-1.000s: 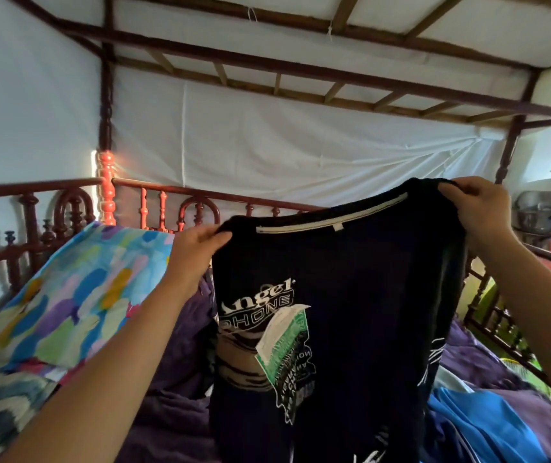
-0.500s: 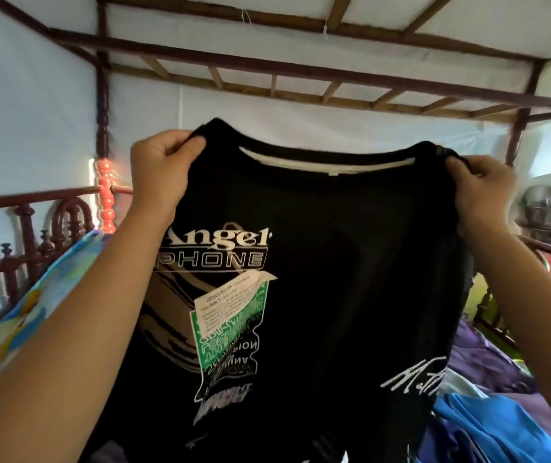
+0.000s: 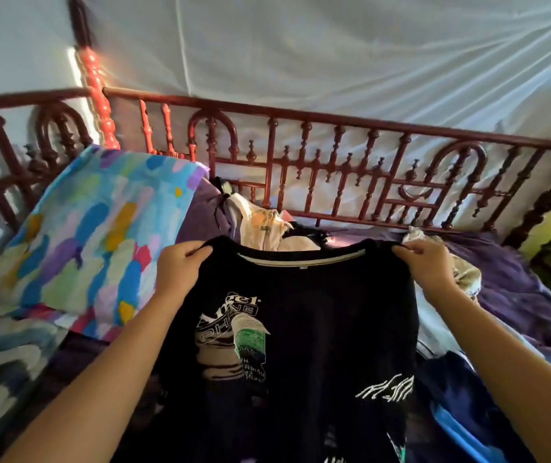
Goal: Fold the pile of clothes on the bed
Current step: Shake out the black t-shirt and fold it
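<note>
A black T-shirt [image 3: 314, 315] with a white and green print hangs spread out in front of me over the bed. My left hand [image 3: 180, 269] grips its left shoulder and my right hand [image 3: 426, 265] grips its right shoulder. The neckline faces away from me, level between both hands. Behind the shirt lies a crumpled pile of clothes [image 3: 264, 225], white and dark pieces. A blue garment [image 3: 461, 426] lies at the lower right, partly hidden by the shirt.
A colourful pillow [image 3: 100, 235] leans at the left, with a blue-grey patterned one [image 3: 3, 359] below it. The red wooden bed rail [image 3: 334, 155] runs across the back. A purple sheet [image 3: 518, 289] covers the bed. White netting [image 3: 334, 55] hangs behind.
Both hands have lowered the black T-shirt from high in front of the canopy to just above the bed. My view has tilted down, so the rail and pile now show.
</note>
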`<action>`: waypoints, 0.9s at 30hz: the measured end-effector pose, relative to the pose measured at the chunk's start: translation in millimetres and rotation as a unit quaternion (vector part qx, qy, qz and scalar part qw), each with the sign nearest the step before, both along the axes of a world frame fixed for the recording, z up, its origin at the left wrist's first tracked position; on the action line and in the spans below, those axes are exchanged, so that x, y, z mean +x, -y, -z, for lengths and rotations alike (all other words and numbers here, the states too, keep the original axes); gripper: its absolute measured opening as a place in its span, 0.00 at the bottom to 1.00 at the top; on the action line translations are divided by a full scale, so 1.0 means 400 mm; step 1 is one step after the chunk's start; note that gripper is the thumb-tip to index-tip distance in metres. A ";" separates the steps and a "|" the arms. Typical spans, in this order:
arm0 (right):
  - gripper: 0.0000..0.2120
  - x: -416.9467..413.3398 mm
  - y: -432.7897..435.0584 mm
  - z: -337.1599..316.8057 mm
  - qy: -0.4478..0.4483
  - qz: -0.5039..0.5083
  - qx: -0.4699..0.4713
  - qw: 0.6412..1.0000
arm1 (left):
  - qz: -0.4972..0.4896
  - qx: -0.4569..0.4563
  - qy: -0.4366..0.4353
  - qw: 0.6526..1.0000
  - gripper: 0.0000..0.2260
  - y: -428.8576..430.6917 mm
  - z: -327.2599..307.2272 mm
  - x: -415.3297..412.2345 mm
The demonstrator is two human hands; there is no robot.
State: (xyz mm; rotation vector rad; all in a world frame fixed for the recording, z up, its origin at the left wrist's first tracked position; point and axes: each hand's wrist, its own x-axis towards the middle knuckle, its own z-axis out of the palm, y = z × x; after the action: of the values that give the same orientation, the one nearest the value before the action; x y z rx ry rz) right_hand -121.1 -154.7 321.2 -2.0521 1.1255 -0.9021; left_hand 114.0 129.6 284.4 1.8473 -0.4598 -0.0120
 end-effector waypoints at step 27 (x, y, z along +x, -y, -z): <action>0.24 -0.305 -0.438 0.849 -0.429 -0.018 0.310 0.849 | 0.027 0.361 -0.282 0.888 0.21 -0.252 0.765 -0.427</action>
State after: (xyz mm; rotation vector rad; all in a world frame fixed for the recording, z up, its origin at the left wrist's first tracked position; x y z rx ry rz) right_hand -243.1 20.7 -18.5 -1.8782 1.5368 0.4737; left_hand -56.7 230.2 -21.6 2.4201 -0.0811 -0.8407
